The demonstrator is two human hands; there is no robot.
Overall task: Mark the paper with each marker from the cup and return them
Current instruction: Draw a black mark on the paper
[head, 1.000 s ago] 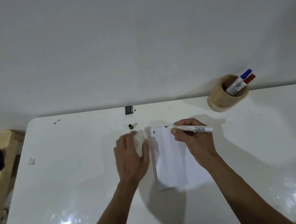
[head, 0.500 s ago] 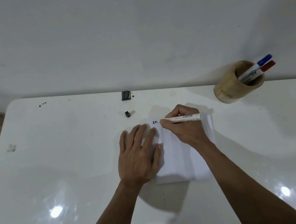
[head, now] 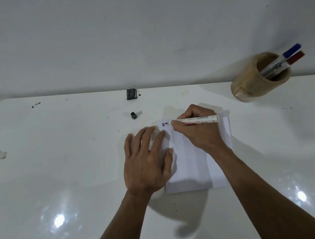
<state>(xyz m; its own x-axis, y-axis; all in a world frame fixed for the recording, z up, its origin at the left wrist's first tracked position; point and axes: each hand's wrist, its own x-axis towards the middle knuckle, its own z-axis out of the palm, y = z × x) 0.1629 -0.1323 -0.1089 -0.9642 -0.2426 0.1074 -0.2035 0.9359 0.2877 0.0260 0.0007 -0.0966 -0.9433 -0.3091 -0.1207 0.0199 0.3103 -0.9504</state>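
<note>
A white sheet of paper lies on the white table. My right hand grips an uncapped white marker lying nearly flat, its black tip touching the paper's top left corner beside small blue and red marks. My left hand rests flat, fingers spread, on the paper's left edge. At the back right stands a wooden cup holding a blue-capped marker and a red-capped marker.
A small black marker cap lies on the table left of the paper's top. A black block sits at the table's back edge against the white wall. A scrap of tape is at the far left.
My left hand moved right and settled flat on the paper's left edge. My right hand lowered the marker tip onto the top left corner. The view shifted, so the cup sits further right.
</note>
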